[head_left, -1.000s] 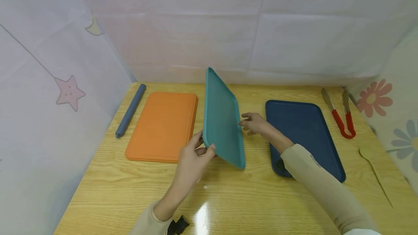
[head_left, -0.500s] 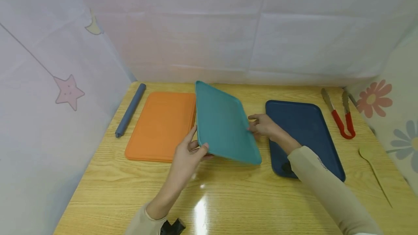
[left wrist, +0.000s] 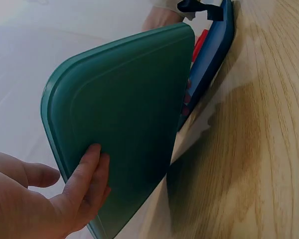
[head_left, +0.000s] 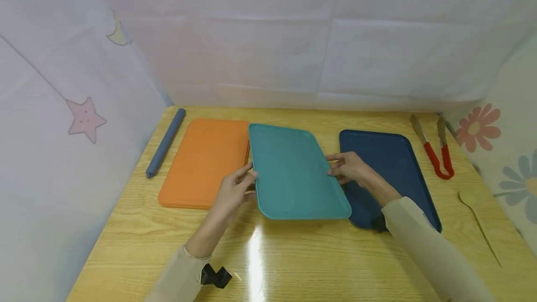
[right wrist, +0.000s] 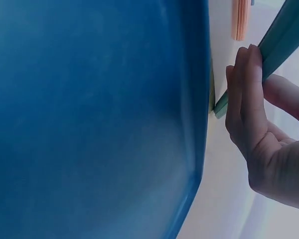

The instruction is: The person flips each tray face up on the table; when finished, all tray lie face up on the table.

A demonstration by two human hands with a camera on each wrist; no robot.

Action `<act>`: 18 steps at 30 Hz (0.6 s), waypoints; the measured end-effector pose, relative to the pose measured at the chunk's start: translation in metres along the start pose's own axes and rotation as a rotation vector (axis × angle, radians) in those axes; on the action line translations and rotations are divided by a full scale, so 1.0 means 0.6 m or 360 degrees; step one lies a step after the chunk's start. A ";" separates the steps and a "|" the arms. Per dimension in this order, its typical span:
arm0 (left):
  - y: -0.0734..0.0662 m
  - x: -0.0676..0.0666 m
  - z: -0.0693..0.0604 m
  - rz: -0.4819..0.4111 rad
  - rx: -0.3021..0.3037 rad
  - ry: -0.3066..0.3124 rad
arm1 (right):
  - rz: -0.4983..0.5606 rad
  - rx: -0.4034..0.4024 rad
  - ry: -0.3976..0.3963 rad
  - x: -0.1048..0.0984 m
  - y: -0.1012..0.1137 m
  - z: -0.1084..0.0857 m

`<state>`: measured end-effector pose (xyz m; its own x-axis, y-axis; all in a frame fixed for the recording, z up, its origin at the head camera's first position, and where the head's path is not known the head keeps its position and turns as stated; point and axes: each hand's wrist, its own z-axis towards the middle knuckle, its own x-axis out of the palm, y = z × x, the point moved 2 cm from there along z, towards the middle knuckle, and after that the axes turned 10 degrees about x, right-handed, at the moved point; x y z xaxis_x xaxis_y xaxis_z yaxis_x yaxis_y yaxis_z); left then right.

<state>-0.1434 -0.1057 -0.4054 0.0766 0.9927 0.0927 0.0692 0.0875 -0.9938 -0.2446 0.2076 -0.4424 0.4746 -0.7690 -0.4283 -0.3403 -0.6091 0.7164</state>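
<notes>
Between the orange board (head_left: 201,164) and the navy tray (head_left: 383,162): the teal tray (head_left: 298,176) is held by its long sides, tilted and clear of the table (head_left: 302,264).
Near right corner: the navy tray's rim is overlapped in the head view — were the teal tray set down here, that rim could be caught and one corner left propped up.
Far left corner: the orange board's edge could be knocked, should the tray be shifted leftward.
Side rims: a slip or twist is judged possible, since only a narrow strip is held; uneven release would be the likely cause.
Left hand (head_left: 235,190): rim is pinched, thumb at the edge, fingers (left wrist: 84,172) laid against the underside — gap closed nearly to the tray's thickness.
Right hand (head_left: 351,168): opposite rim is pinched likewise, fingers below, thumb above.
</notes>
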 end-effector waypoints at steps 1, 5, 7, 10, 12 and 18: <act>0.005 -0.002 0.005 -0.0009 -0.0019 0.0002 | 0.0010 0.0000 -0.0015 -0.002 -0.004 -0.001; 0.019 -0.008 0.021 -0.0024 -0.0087 0.0031 | 0.0062 -0.0019 -0.0047 -0.009 -0.015 -0.007; 0.025 -0.013 0.028 -0.0004 -0.0116 0.0058 | 0.0090 -0.0019 -0.0053 -0.012 -0.017 -0.010; 0.035 -0.018 0.035 0.0063 -0.0151 0.0105 | 0.0104 -0.0027 -0.0057 -0.015 -0.018 -0.013; 0.042 -0.021 0.040 0.0125 -0.0165 0.0127 | 0.0102 -0.0028 -0.0062 -0.016 -0.020 -0.014; 0.064 -0.024 0.059 0.0309 -0.0190 0.0164 | 0.0116 -0.0036 -0.0065 -0.016 -0.021 -0.017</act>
<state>-0.1772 -0.1134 -0.4472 0.2006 0.9758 -0.0871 0.1597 -0.1203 -0.9798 -0.2367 0.2246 -0.4419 0.4157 -0.8186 -0.3964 -0.3541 -0.5471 0.7585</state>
